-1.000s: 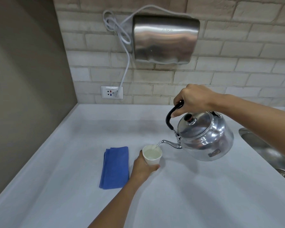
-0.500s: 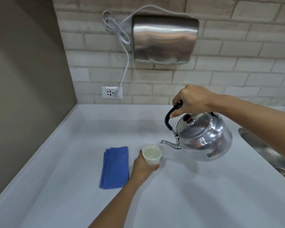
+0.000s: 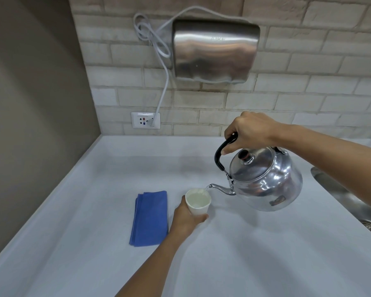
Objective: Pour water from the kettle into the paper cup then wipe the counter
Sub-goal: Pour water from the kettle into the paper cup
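A shiny metal kettle (image 3: 266,181) hangs tilted above the white counter (image 3: 255,254), held by its black handle in my right hand (image 3: 250,130). Its thin spout sits just over the rim of a white paper cup (image 3: 198,202), and a thin stream of water runs into the cup, which is nearly full. My left hand (image 3: 185,217) wraps around the cup from the left and below, keeping it upright on the counter. A folded blue cloth (image 3: 149,218) lies flat just left of the cup.
A steel sink (image 3: 351,202) with its drain is set into the counter at the right edge. On the brick wall behind hang a steel hand dryer (image 3: 214,50) and a socket (image 3: 145,120) with its cord plugged in. A brown wall borders the left side.
The kettle has stayed tilted over the cup while water keeps running in; the level in the cup looks slightly higher. Both hands hold almost still.
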`<state>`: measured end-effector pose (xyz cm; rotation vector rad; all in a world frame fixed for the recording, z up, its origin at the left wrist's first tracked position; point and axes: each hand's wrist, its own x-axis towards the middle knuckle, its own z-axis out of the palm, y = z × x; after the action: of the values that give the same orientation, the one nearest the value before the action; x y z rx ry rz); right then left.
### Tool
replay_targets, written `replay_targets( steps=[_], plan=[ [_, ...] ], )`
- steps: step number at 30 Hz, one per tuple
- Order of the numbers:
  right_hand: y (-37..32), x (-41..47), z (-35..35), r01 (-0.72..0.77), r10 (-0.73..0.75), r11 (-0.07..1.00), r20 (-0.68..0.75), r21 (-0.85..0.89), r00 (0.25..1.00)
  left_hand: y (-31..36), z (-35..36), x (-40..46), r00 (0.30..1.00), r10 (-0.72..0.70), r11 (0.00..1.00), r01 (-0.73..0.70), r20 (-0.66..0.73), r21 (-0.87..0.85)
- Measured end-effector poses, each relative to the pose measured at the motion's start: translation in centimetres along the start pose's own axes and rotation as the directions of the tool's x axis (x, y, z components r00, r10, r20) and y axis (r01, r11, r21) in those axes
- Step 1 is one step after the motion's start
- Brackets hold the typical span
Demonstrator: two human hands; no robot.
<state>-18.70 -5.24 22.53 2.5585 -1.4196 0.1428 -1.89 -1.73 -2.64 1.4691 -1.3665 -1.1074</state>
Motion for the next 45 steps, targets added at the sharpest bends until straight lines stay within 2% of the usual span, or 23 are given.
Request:
replay_targets(
  steps=[45],
  plan=[
    [-0.17,-0.07,-0.24,-0.003,0.003,0.999,0.0,-0.044,1.0,-0.31,0.09,0.16,1.0,0.021,1.0,-0.021,-0.005,-0.02]
  ],
)
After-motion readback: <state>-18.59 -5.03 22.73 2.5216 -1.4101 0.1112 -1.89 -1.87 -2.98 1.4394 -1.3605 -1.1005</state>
